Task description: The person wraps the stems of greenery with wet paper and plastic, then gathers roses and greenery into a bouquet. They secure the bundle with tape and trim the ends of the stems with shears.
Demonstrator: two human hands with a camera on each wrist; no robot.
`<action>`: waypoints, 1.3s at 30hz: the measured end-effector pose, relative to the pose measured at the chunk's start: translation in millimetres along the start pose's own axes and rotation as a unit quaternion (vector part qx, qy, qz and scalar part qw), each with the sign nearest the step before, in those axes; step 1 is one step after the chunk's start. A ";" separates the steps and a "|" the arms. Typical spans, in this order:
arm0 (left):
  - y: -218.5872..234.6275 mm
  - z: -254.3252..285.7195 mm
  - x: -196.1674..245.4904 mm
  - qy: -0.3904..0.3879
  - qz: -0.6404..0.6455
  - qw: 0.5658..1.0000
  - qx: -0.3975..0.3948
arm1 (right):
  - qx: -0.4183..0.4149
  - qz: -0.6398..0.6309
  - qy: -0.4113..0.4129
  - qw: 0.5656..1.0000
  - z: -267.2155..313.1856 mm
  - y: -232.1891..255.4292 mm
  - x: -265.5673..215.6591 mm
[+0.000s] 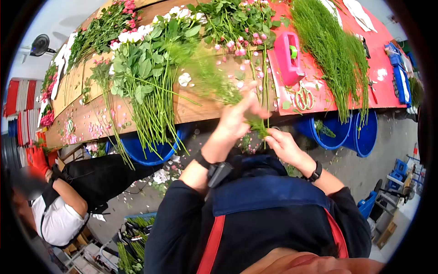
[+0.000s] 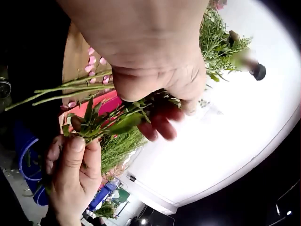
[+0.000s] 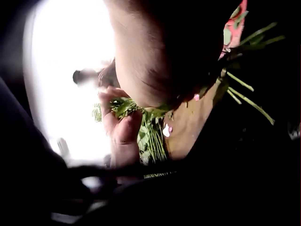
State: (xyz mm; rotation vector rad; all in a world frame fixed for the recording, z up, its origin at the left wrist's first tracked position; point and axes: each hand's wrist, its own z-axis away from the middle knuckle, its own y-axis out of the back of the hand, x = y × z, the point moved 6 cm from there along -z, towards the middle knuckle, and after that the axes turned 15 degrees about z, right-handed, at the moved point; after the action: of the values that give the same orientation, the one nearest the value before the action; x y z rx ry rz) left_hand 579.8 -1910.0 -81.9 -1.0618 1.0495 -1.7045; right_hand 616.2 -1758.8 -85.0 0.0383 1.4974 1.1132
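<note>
Below the table's front edge, my left hand point(image 1: 233, 118) grips a bunch of feathery green foliage point(image 1: 222, 86), whose blurred top points up and left over the table. Its fingers look smeared by motion. My right hand point(image 1: 286, 145) pinches the lower end of the same bunch, just right of the left hand. In the left wrist view, leafy stems point(image 2: 124, 123) span the gap between the two hands, with the right thumb and fingers point(image 2: 73, 157) closed on them. Much of the right hand's work is dark in the right wrist view.
White roses point(image 1: 137, 34) on long stems overhang the table beside a blue bucket point(image 1: 148, 160). To the right lie a pink tape dispenser point(image 1: 287, 64), scissors point(image 1: 303, 97) and a fern-like green heap point(image 1: 326, 50). Another person point(image 1: 61, 214) is at the left.
</note>
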 end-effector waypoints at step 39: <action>-4.9 30.3 24.2 -0.082 -0.087 0.987 0.105 | 0.369 -0.043 -0.103 0.922 -66.9 184.2 138.1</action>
State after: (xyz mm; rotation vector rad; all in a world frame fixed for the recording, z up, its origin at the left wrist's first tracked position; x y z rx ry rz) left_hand 600.2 -1937.5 -63.2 -1.1597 0.6730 -1.7860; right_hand 422.5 -1617.5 -82.6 0.5883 1.6281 0.4045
